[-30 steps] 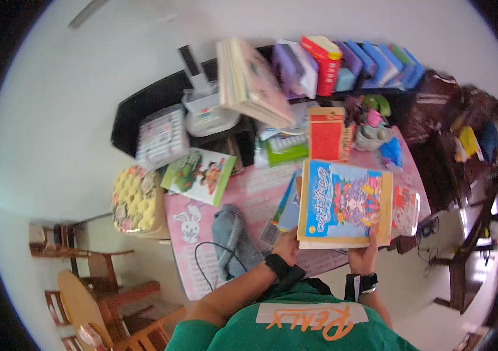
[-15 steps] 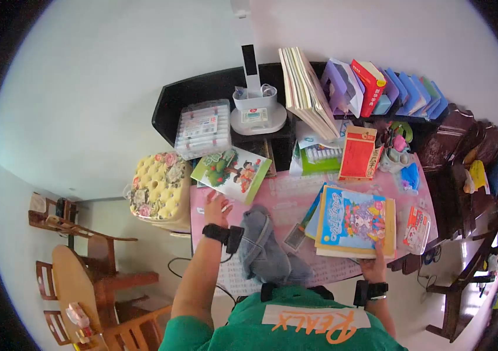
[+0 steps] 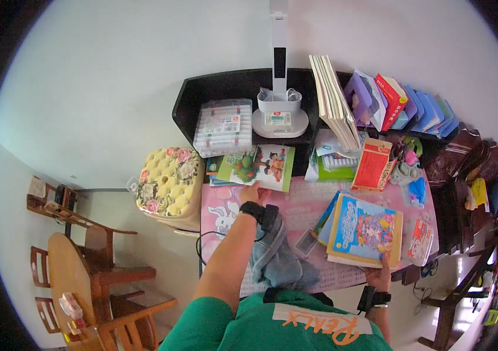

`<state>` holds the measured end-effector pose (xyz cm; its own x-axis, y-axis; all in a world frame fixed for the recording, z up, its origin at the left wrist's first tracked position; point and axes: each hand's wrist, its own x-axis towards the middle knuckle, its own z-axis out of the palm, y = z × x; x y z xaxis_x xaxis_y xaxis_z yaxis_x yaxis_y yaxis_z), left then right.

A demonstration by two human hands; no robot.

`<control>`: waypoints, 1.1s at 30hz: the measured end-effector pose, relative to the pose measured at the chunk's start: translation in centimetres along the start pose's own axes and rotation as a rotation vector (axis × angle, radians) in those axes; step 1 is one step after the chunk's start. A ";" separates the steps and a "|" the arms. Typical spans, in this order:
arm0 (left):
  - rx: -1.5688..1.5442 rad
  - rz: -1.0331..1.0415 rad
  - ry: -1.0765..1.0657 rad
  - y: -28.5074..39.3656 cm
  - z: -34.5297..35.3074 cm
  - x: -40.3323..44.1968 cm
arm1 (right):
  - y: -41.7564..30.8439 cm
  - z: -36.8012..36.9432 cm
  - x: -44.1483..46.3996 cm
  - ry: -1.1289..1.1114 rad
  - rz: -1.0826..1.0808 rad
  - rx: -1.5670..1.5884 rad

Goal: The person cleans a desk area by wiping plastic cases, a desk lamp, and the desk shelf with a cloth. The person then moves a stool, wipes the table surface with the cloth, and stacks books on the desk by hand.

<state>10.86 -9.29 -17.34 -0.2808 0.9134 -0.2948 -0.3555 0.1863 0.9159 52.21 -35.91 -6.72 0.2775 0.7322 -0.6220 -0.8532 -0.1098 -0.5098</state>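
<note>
My left hand (image 3: 252, 192) touches the lower edge of a green-and-white picture book (image 3: 260, 168), its fingers apart and partly hidden by the wrist. That book lies flat on other books, under the shelf with the marker case (image 3: 223, 127). My right hand (image 3: 379, 272) grips the near edge of a small stack of books, thumb on top and fingers underneath. A blue comic-style book (image 3: 361, 228) tops this stack. Grey-blue denim cloth (image 3: 281, 257) lies crumpled near my left forearm.
A black shelf (image 3: 193, 96) holds a white desk lamp (image 3: 281, 123), upright books (image 3: 334, 99) and a red dictionary (image 3: 390, 102). Beside the pink desk mat (image 3: 304, 196) stands a yellow floral stool (image 3: 170, 181). A red envelope (image 3: 372, 164) and a red-and-white box (image 3: 420, 243) are at right.
The picture book has turned straighter and gone further in beneath the marker case, with my left hand following. My right hand stays on its stack. The whole view has shifted.
</note>
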 end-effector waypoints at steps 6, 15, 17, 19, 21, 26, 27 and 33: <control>0.133 -0.060 0.094 -0.1 -1.3 0.0 | -0.3 -2.8 1.7 0.028 0.056 0.028; -0.501 -0.318 0.261 5.0 2.0 1.0 | 0.5 -1.7 0.9 0.087 -0.042 0.047; -0.616 -0.258 0.103 4.0 1.4 1.8 | 0.5 -1.1 0.4 0.085 -0.041 0.009; -0.457 -0.260 0.136 4.8 1.1 0.8 | 0.6 -0.9 0.2 0.075 -0.034 -0.009; -0.448 -0.308 0.186 5.3 1.0 0.7 | 0.6 -0.9 0.3 0.049 -0.027 -0.009; -0.444 -0.165 0.117 5.4 -0.3 2.0 | 0.8 -0.2 0.0 0.066 -0.086 -0.006; -0.489 -0.168 0.128 5.4 -0.4 2.6 | 0.8 -0.1 0.1 0.068 -0.102 0.006; -0.495 -0.352 0.599 5.1 1.6 6.1 | 0.6 0.3 -0.5 0.049 -0.082 0.018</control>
<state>8.78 -2.15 -14.00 -0.4557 0.4603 -0.7619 -0.8200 0.1158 0.5605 51.46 -36.08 -6.52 0.3678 0.7046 -0.6068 -0.8345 -0.0378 -0.5498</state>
